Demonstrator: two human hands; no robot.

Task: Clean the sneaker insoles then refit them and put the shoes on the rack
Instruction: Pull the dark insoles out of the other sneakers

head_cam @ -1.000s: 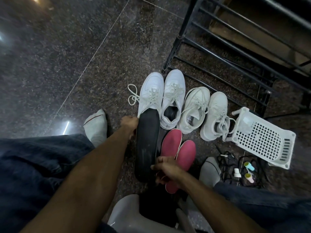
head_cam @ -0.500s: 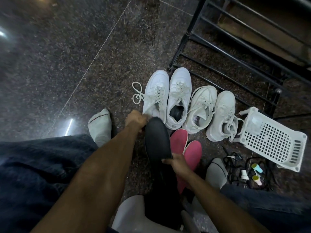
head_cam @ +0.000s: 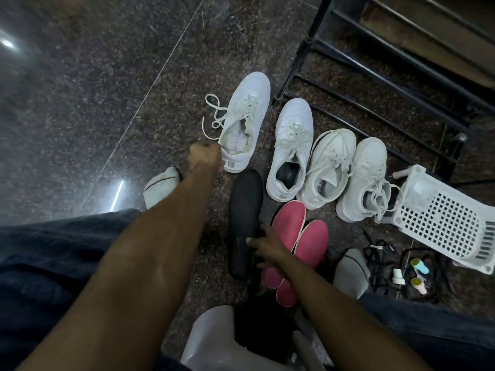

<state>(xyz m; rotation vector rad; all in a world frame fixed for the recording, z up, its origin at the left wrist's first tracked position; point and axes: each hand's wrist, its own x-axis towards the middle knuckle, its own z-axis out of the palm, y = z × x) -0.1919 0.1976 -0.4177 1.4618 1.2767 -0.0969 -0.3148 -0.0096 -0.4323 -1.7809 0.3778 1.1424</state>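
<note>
The left hand (head_cam: 205,156) has pulled the far-left sneaker (head_cam: 245,121) apart from the row, fingers gripping its heel; the right hand (head_cam: 265,246) pinches the black insole (head_cam: 245,210), ready for refitting.

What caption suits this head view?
Left hand grips a white sneaker's heel; right hand holds a black insole.

Dark speckled stone floor (head_cam: 88,103), polished, crossed by a thin pale joint line running diagonally beyond the left hand. Bright glints of reflected light (head_cam: 117,193) far left of the hands. Pale plastic stool edge (head_cam: 214,341) low between the forearms.
</note>
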